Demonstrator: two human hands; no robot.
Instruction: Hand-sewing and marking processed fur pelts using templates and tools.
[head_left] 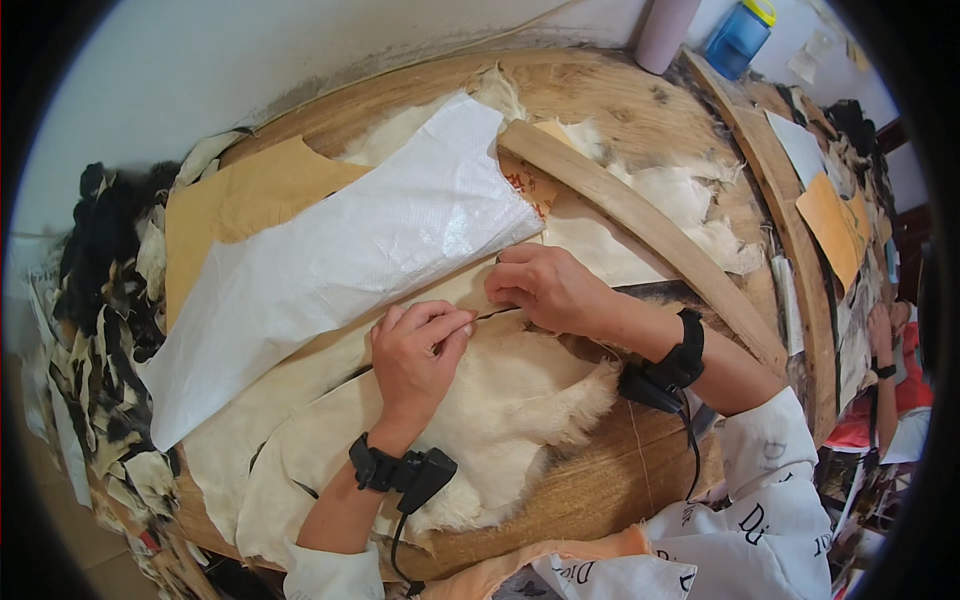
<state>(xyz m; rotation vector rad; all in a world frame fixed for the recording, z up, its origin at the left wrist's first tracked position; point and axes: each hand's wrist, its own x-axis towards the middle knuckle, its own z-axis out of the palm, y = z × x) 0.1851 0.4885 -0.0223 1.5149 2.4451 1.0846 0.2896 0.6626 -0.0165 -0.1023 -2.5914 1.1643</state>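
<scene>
A cream hide (490, 410) with a furry right edge lies over another pale hide (225, 470) on the wooden table. My left hand (415, 350) is closed at the upper edge of the cream hide, thumb and fingers pinching it. Just right of it and a little farther off, my right hand (545, 288) is closed, fingertips bent down to the same edge. A thin dark line runs along the edge between both hands. Whatever my right fingers hold is hidden. Each wrist wears a black strap with a small box and cable.
A white woven plastic sheet (330, 265) lies beyond my hands over tan paper (250, 190). A curved wooden batten (650, 225) rests on pale hides at right. Dark and white fur scraps (105, 330) pile at left. Far right stand a blue bottle (738, 42) and another person's arm (885, 390).
</scene>
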